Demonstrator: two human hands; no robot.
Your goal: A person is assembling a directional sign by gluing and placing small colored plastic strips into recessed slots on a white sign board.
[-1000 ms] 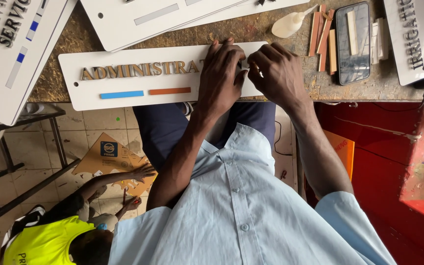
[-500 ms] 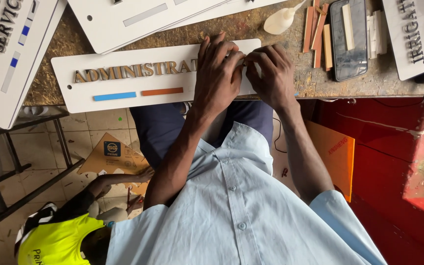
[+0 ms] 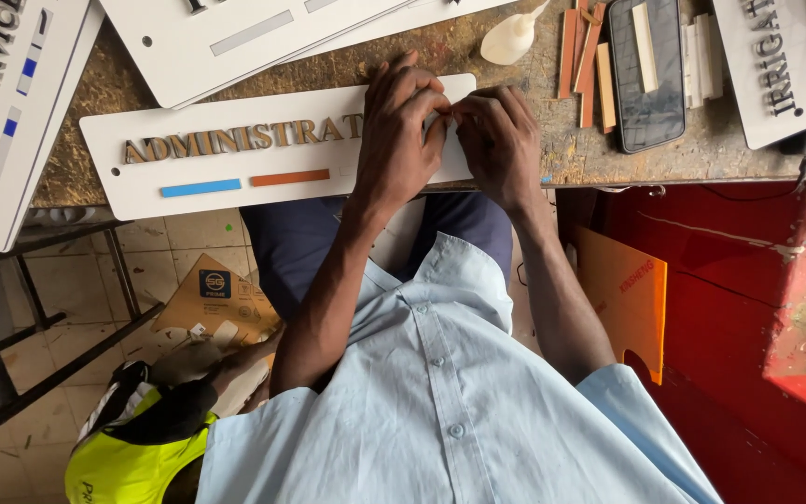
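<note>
Both hands, the left hand (image 3: 401,131) and the right hand (image 3: 499,140), pinch something small (hidden by the fingers) on the right end of the white sign plate (image 3: 235,159) lying on the workbench (image 3: 515,112), where I judge the golden letters (image 3: 240,138) about half placed, the right part remaining.

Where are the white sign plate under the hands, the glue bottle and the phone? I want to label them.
white sign plate (image 3: 235,201): head view, bare lower face near the colour bars.
glue bottle (image 3: 507,39): head view, its rounded body.
phone (image 3: 647,79): head view, dark screen.
</note>
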